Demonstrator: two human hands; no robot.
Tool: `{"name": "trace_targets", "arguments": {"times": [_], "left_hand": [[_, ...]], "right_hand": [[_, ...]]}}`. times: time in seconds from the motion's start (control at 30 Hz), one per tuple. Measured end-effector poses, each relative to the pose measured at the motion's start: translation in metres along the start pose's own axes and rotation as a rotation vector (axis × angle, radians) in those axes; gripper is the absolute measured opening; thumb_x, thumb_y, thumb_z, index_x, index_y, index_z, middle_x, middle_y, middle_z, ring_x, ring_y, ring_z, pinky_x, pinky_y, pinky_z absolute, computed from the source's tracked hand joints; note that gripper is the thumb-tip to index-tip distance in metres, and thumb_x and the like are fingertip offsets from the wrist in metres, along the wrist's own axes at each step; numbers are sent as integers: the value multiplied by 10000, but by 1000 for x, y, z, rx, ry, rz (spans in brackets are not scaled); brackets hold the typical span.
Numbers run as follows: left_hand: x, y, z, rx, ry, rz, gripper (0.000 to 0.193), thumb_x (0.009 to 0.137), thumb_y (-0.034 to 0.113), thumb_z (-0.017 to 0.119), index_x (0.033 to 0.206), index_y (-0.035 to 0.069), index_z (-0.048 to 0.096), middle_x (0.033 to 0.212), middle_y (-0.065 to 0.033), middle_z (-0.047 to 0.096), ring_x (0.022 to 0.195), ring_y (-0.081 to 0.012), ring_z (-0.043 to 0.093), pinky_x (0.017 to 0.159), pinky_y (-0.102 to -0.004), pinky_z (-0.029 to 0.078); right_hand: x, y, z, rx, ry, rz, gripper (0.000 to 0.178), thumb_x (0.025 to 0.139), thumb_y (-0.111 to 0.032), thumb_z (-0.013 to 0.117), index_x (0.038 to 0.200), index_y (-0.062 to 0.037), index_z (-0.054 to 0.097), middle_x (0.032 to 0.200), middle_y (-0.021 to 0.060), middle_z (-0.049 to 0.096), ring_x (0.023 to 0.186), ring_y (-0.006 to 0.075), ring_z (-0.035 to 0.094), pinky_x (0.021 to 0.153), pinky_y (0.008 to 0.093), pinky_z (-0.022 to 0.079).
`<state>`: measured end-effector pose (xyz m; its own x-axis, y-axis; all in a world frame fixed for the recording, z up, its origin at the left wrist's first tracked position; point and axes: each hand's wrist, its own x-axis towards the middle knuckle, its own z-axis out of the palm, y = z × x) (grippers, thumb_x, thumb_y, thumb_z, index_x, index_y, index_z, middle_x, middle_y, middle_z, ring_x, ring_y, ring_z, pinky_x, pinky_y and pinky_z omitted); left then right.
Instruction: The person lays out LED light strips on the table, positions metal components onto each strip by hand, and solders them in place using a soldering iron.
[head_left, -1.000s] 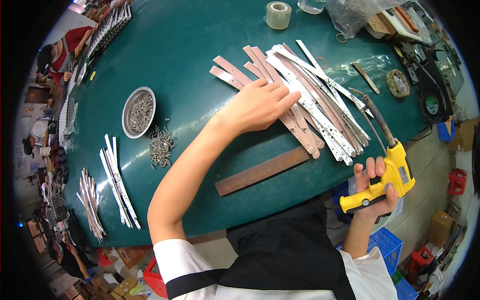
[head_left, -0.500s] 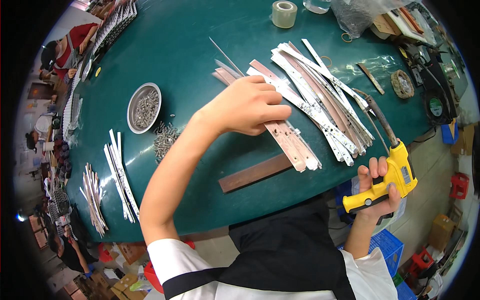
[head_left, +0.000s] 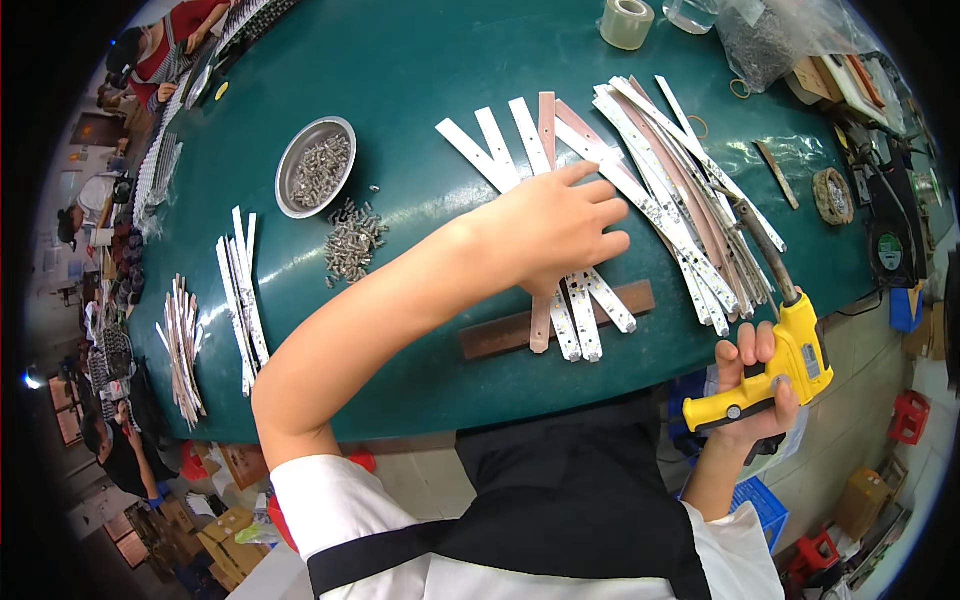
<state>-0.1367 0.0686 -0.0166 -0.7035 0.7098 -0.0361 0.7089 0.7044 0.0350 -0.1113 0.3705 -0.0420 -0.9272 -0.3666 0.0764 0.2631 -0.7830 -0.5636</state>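
Covering the middle of the fanned strips (head_left: pixel 584 320), your left hand (head_left: pixel 560 228) is just beyond the brown bar (head_left: pixel 492 338), and the strips' near ends pass over that bar; whether this grip closes on any, I cannot tell. To the bar's right, your right hand (head_left: pixel 755 428) has its grip wrapped around a yellow soldering gun (head_left: pixel 802 345). Beyond the bar, a larger strip pile (head_left: pixel 690 215) lies rightward and a metal bowl (head_left: pixel 287 175) leftward.

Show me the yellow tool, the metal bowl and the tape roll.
Yellow tool (head_left: pixel 798 330): head view, its casing.
Metal bowl (head_left: pixel 303 144): head view, its inner wall.
Tape roll (head_left: pixel 625 31): head view, its outer side.
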Motion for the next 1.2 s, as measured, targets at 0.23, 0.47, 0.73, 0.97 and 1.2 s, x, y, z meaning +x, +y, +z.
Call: {"name": "trace_targets", "arguments": {"times": [0.23, 0.47, 0.73, 0.97, 1.2], "left_hand": [[-48, 36, 5, -212, 238, -480, 231, 756, 150, 692, 930, 77, 559, 844, -55, 584, 808, -261, 605, 674, -367, 482], [-52, 85, 43, -899, 447, -1035, 431, 829, 116, 701, 1192, 32, 486, 692, -25, 530, 584, -93, 514, 565, -245, 442], [-62, 116, 35, -765, 725, -1136, 319, 808, 20, 682, 1104, 13, 562, 640, 25, 497, 521, -14, 414, 481, -177, 364], [-33, 123, 35, -295, 478, -1050, 229, 762, 104, 670, 974, 82, 584, 686, -39, 568, 645, -214, 594, 552, -338, 478], [-19, 111, 33, -372, 448, -890, 178, 805, 149, 665, 920, 74, 552, 775, -61, 567, 749, -261, 620, 587, -376, 491]], "right_hand": [[4, 14, 2, -25, 6, 33, 846, 785, -162, 590, 1482, -10, 136, 972, 108, 452, 929, 209, 470, 1020, 515, 389], [30, 55, 12, -119, -58, 158, 663, 751, -205, 597, 1311, 67, 369, 920, 113, 512, 973, 246, 519, 1120, 646, 188], [17, 64, 22, -8, -55, 247, 638, 733, -206, 605, 1284, 31, 387, 946, 106, 531, 1012, 262, 528, 1091, 663, 243], [1, 65, 24, -78, -17, 215, 664, 747, -234, 599, 1342, -50, 369, 914, 50, 497, 955, 218, 512, 1057, 696, 291], [-5, 67, 16, 1, 15, 226, 628, 749, -215, 611, 1291, 1, 380, 978, 112, 508, 1035, 264, 505, 1066, 615, 348]]}}
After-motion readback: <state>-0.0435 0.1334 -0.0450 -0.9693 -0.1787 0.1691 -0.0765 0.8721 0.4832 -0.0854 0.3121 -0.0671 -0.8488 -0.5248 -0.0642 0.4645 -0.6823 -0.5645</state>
